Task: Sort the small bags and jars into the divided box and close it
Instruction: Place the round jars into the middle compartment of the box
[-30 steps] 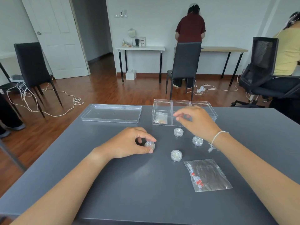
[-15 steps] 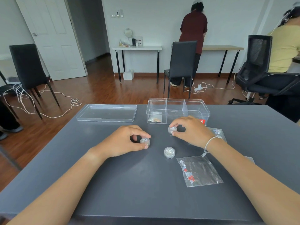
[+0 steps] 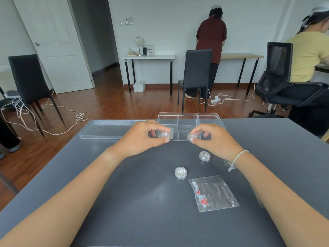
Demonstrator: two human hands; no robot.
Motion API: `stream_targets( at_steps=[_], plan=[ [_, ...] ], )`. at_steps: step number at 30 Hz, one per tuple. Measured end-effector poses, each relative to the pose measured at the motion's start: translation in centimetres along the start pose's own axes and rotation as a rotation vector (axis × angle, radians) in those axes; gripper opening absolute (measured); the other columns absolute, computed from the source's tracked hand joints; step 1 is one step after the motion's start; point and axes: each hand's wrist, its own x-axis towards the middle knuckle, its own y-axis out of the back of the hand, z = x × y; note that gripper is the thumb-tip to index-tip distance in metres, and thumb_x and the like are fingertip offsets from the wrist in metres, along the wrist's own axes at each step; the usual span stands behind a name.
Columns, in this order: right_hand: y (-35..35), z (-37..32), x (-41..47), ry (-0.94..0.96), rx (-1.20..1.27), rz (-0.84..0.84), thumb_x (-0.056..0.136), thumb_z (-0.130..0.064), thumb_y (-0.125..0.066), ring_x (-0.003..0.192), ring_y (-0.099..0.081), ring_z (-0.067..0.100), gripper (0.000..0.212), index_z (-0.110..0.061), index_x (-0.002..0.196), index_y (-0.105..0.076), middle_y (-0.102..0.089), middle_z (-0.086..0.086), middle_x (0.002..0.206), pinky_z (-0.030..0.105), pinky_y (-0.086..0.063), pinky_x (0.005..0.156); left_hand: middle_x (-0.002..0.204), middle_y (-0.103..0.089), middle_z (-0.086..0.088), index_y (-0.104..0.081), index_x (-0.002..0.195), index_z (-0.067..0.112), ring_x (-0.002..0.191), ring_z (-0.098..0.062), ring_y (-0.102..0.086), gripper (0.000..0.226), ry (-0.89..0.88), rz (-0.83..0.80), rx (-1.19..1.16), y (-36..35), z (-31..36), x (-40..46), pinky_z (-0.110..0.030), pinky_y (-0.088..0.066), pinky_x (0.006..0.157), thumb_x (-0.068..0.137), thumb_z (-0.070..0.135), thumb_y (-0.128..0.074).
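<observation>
The clear divided box [image 3: 188, 117] stands open at the far edge of the grey table [image 3: 135, 207]. My left hand [image 3: 142, 138] holds a small clear jar [image 3: 165, 135] in front of the box's left compartment. My right hand [image 3: 213, 139] pinches a second small jar [image 3: 192, 137] in front of the middle compartment. Two more jars lie on the table: one in the middle [image 3: 180, 173], one nearer my right wrist [image 3: 204, 156]. A clear bag of red and white beads [image 3: 213, 192] lies flat at the front right. A small bag in the box's left compartment is mostly hidden behind my left hand.
The box's clear lid [image 3: 110, 129] lies flat to the left of the box. Beyond the table are black chairs [image 3: 196, 75], white cables on the wooden floor [image 3: 53, 118] and two people at desks by the wall.
Both hands have lifted their jars off the table and carried them forward to the front wall of the box. The camera has tilted, shifting the whole scene.
</observation>
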Motion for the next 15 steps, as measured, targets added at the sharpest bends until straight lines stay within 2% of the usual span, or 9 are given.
stream_targets(
  at_steps=[2,5,8,10,11,13,15],
  plan=[
    [0.8,0.2,0.2,-0.009,0.038,0.053,0.078,-0.028,-0.066,0.08,-0.048,0.002,0.011,-0.037,0.08,-0.061,-0.058,-0.023,0.085,0.009,-0.034,0.066,0.086,-0.063,0.013,-0.068,0.089,0.039,0.065,-0.009,-0.047,0.021,-0.014,0.009,0.001,-0.2,0.6,1.5,-0.007,-0.038,0.063,0.073,0.026,-0.073],
    [1.7,0.7,0.5,-0.007,0.087,0.141,0.077,-0.027,-0.067,0.082,-0.048,0.012,0.014,-0.039,0.078,-0.059,-0.06,-0.02,0.086,0.022,-0.037,0.071,0.087,-0.063,0.019,-0.07,0.09,0.033,0.063,-0.01,-0.047,0.017,-0.004,0.013,0.007,-0.7,1.3,4.0,-0.005,-0.039,0.062,0.074,0.027,-0.072],
    [2.3,1.0,0.7,0.018,0.099,0.217,0.077,-0.025,-0.067,0.083,-0.047,0.016,0.02,-0.042,0.076,-0.057,-0.059,-0.022,0.085,0.021,-0.038,0.073,0.085,-0.064,0.015,-0.071,0.094,0.024,0.057,0.005,-0.051,0.02,0.017,0.001,0.011,-1.2,1.5,6.6,0.001,-0.037,0.059,0.074,0.027,-0.072],
    [2.5,1.3,0.7,0.016,0.097,0.247,0.077,-0.025,-0.067,0.083,-0.047,0.012,0.022,-0.044,0.074,-0.056,-0.058,-0.025,0.086,0.016,-0.037,0.072,0.081,-0.064,0.017,-0.071,0.095,0.02,0.061,0.016,-0.054,0.022,0.029,-0.03,0.039,-1.7,1.5,8.3,0.003,-0.036,0.061,0.074,0.026,-0.072],
    [2.6,1.5,0.7,0.009,0.097,0.256,0.078,-0.025,-0.066,0.083,-0.047,0.01,0.022,-0.044,0.074,-0.056,-0.057,-0.026,0.086,0.015,-0.036,0.071,0.084,-0.067,0.014,-0.072,0.095,0.02,0.069,0.014,-0.057,0.022,0.036,-0.049,0.07,-1.9,1.3,9.1,0.001,-0.038,0.067,0.074,0.027,-0.072],
    [2.7,1.7,0.7,-0.003,0.094,0.266,0.078,-0.025,-0.066,0.083,-0.046,0.008,0.021,-0.043,0.075,-0.056,-0.056,-0.027,0.087,0.012,-0.035,0.07,0.099,-0.07,0.005,-0.071,0.095,0.021,0.091,0.0,-0.061,0.022,0.056,-0.09,0.138,-2.5,0.9,10.5,-0.016,-0.044,0.084,0.074,0.029,-0.071],
    [2.6,2.0,0.8,-0.02,0.09,0.269,0.079,-0.025,-0.065,0.084,-0.047,0.009,0.019,-0.041,0.077,-0.057,-0.056,-0.027,0.087,0.012,-0.034,0.069,0.104,-0.07,0.003,-0.071,0.092,0.022,0.099,-0.01,-0.061,0.019,0.078,-0.131,0.199,-3.0,0.5,11.5,-0.024,-0.044,0.089,0.075,0.03,-0.069]
  ],
)
